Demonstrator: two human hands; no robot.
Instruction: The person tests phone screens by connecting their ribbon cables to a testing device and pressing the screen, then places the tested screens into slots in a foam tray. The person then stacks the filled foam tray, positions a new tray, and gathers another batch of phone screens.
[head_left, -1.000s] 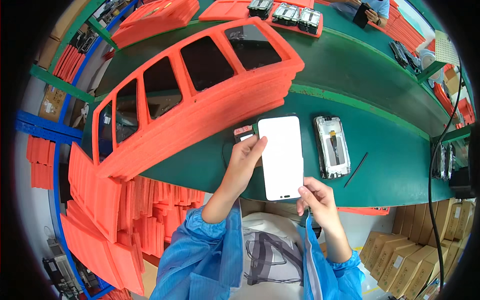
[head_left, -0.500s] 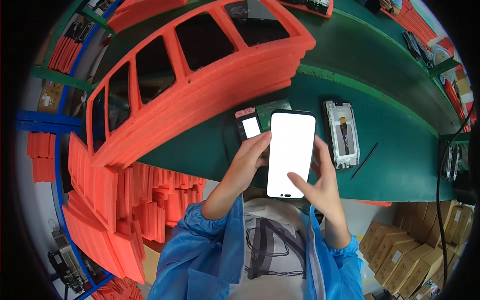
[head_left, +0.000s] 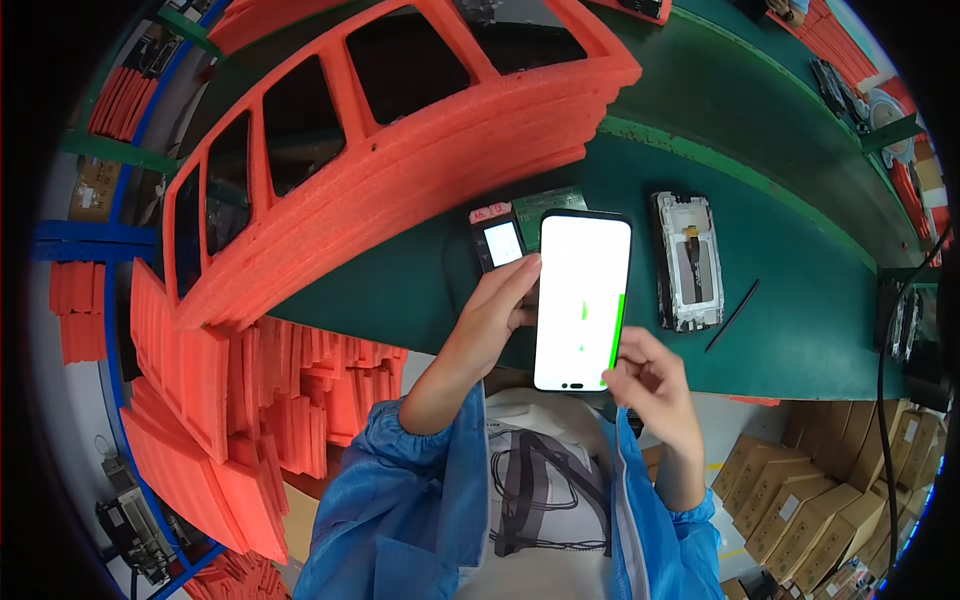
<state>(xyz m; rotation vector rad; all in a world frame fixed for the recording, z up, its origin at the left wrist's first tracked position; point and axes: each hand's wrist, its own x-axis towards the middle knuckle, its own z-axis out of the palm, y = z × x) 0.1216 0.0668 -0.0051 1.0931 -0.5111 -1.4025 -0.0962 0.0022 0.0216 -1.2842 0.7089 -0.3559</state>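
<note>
A phone screen (head_left: 578, 290), lit white with a dark rim and a pill-shaped cutout at its near end, is held up in front of me. Green marks show on it: a strip along the right edge and small patches in the middle. My left hand (head_left: 497, 300) grips its left side, thumb at the edge and the other fingers partly hidden behind. At the lower right edge, my right hand (head_left: 652, 385) touches the lit face with its thumb, the other fingers loosely bent beside it. Beyond the screen lie a small black device (head_left: 500, 240) with a lit display and a green circuit board (head_left: 548, 207).
An opened phone frame (head_left: 690, 262) with a ribbon cable lies right on the green table (head_left: 790, 330), beside a thin black stick (head_left: 733, 316). Stacked red foam trays (head_left: 430, 140) holding dark panels rise at left. More red foam (head_left: 180, 390) and cardboard boxes (head_left: 800, 500) stand below.
Green marks have appeared on the white screen. My right hand has moved down to the lower right edge, its fingers more bent. My left hand keeps its grip.
</note>
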